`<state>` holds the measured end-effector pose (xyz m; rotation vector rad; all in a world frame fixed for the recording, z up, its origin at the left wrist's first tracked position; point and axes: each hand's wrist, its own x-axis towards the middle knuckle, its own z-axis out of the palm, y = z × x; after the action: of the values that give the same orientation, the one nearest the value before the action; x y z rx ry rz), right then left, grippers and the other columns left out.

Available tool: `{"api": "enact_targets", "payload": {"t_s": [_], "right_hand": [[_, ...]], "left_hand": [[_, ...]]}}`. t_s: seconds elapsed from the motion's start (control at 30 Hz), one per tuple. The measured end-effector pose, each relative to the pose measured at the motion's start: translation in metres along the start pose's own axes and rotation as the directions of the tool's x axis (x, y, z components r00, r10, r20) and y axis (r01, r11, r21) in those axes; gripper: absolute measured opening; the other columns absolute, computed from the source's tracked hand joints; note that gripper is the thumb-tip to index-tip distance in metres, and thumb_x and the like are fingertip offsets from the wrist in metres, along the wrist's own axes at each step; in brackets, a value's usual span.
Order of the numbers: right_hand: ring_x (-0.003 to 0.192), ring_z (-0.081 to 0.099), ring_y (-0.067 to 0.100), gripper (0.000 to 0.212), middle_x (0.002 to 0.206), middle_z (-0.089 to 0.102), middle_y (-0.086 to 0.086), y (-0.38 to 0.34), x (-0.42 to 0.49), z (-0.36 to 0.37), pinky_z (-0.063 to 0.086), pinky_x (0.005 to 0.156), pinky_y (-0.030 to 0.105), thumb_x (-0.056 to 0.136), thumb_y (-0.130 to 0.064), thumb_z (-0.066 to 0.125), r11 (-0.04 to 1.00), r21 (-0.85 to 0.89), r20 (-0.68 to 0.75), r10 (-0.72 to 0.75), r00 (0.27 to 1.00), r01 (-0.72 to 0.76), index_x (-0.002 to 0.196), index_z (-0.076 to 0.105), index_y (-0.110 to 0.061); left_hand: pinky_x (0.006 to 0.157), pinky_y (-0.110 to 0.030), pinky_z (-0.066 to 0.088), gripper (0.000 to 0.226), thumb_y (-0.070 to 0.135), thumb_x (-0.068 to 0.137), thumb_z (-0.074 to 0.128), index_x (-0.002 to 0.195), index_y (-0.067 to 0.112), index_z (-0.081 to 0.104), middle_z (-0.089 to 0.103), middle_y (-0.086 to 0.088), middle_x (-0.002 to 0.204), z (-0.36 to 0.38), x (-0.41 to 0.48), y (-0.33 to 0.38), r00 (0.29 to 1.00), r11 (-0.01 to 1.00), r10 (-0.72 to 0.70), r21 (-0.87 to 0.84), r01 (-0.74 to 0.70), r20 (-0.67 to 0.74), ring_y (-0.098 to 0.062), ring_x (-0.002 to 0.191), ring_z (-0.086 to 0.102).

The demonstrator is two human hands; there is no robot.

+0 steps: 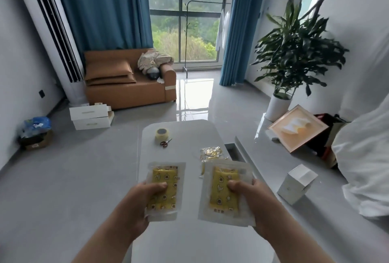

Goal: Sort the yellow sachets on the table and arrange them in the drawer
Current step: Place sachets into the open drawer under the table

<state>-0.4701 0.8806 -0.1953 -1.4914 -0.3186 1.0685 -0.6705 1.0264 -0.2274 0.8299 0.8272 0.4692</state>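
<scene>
My left hand [140, 201] grips a yellow patterned sachet [165, 180] in a clear wrapper, thumb pressed on its face. My right hand [250, 197] holds a second yellow sachet [223, 193] of the same kind, perhaps a small stack. Both are lifted above the white table [185, 136]. Behind the right sachet, a loose pile of more yellow sachets [211, 152] lies on the table. Two white drawers [90, 116] sit stacked on the floor at the far left, near the sofa.
A tape roll [161, 134] and small scissors [165, 142] lie at the table's far end. A white box [296, 183], a framed picture [297, 131] and a potted plant [294, 52] stand on the right. A cardboard box [35, 142] sits on the floor left.
</scene>
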Motion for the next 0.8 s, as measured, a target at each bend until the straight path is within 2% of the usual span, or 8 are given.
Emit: {"api": "enact_targets", "payload": {"t_s": [0.13, 0.23, 0.37, 0.53, 0.67, 0.8], "right_hand": [[0.079, 0.074, 0.036, 0.012, 0.089, 0.076, 0.020, 0.005, -0.057, -0.077, 0.059, 0.067, 0.046, 0.088, -0.002, 0.063, 0.996, 0.041, -0.073, -0.077, 0.994, 0.080, 0.099, 0.067, 0.000], [0.080, 0.074, 0.034, 0.016, 0.090, 0.076, 0.018, 0.014, -0.104, -0.137, 0.059, 0.067, 0.045, 0.087, -0.004, 0.064, 0.990, 0.085, -0.133, -0.100, 0.986, 0.112, 0.103, 0.066, -0.001], [0.078, 0.075, 0.033, 0.017, 0.092, 0.076, 0.019, 0.023, -0.160, -0.203, 0.059, 0.054, 0.038, 0.088, -0.002, 0.062, 0.977, 0.162, -0.200, -0.104, 0.974, 0.137, 0.104, 0.066, 0.000], [0.084, 0.074, 0.035, 0.018, 0.096, 0.075, 0.020, 0.025, -0.203, -0.264, 0.061, 0.061, 0.043, 0.089, -0.001, 0.058, 0.953, 0.222, -0.299, -0.134, 0.945, 0.205, 0.105, 0.067, 0.001], [0.085, 0.074, 0.035, 0.017, 0.096, 0.075, 0.021, 0.019, -0.213, -0.297, 0.060, 0.065, 0.045, 0.089, 0.000, 0.057, 0.943, 0.236, -0.345, -0.143, 0.928, 0.233, 0.102, 0.068, 0.001], [0.082, 0.074, 0.036, 0.016, 0.093, 0.075, 0.022, 0.007, -0.204, -0.329, 0.060, 0.062, 0.044, 0.088, 0.001, 0.059, 0.945, 0.226, -0.396, -0.135, 0.908, 0.238, 0.102, 0.068, 0.003]], "left_hand": [[0.057, -0.035, 0.058, 0.043, 0.010, 0.072, 0.062, 0.113, -0.002, 0.063, 0.071, -0.018, 0.092, 0.066, -0.031, -0.030, 0.994, 0.997, 0.072, 0.028, -0.075, 0.086, -0.030, 0.074, 0.071], [0.064, -0.038, 0.060, 0.042, 0.010, 0.071, 0.063, 0.112, 0.000, 0.064, 0.072, -0.017, 0.095, 0.112, -0.052, -0.062, 0.987, 0.996, 0.077, 0.036, -0.083, 0.142, -0.031, 0.078, 0.071], [0.059, -0.035, 0.059, 0.042, 0.010, 0.073, 0.062, 0.114, 0.001, 0.063, 0.073, -0.016, 0.092, 0.165, -0.073, -0.099, 0.977, 0.998, 0.033, 0.041, -0.043, 0.211, -0.028, 0.074, 0.073], [0.062, -0.037, 0.059, 0.045, 0.010, 0.075, 0.063, 0.118, 0.001, 0.061, 0.072, -0.018, 0.101, 0.227, -0.086, -0.119, 0.957, 0.995, -0.010, 0.093, -0.018, 0.290, -0.030, 0.082, 0.072], [0.054, -0.034, 0.059, 0.040, 0.008, 0.073, 0.062, 0.112, 0.000, 0.063, 0.073, -0.018, 0.095, 0.270, -0.083, -0.126, 0.943, 0.993, -0.031, 0.118, -0.008, 0.331, -0.029, 0.074, 0.073], [0.051, -0.033, 0.058, 0.041, 0.007, 0.071, 0.064, 0.112, 0.002, 0.063, 0.074, -0.016, 0.093, 0.303, -0.066, -0.131, 0.951, 0.995, -0.044, 0.097, 0.015, 0.307, -0.028, 0.072, 0.074]]}}
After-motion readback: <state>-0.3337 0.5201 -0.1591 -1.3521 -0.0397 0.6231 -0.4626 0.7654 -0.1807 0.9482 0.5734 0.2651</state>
